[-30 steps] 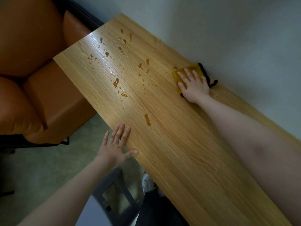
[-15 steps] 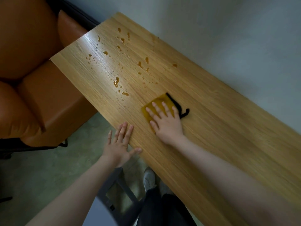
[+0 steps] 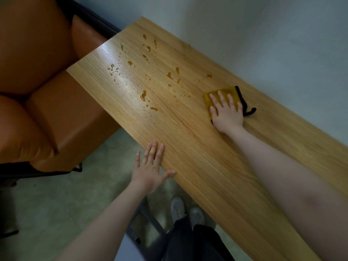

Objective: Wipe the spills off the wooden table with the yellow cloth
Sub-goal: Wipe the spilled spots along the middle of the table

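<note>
The long wooden table (image 3: 203,159) runs from upper left to lower right along the wall. My right hand (image 3: 227,113) lies flat with spread fingers on the yellow cloth (image 3: 209,97), pressing it onto the table's middle, toward the wall side. The cloth has a black edge and loop (image 3: 246,110). Amber spills dot the left part of the table: a larger drop (image 3: 143,95), several small ones (image 3: 148,48) farther back, and one spot (image 3: 209,76) just beyond the cloth. My left hand (image 3: 148,170) rests open on the near table edge.
An orange leather armchair (image 3: 47,102) stands against the table's left end. A pale wall (image 3: 263,44) borders the far side. Below are a dark metal frame (image 3: 148,225), my shoes (image 3: 178,206) and a greenish floor (image 3: 56,204).
My right hand slid the cloth from the wall side to the near edge, then back toward the wall. The spill near the front edge is gone. My left hand stayed in place.
</note>
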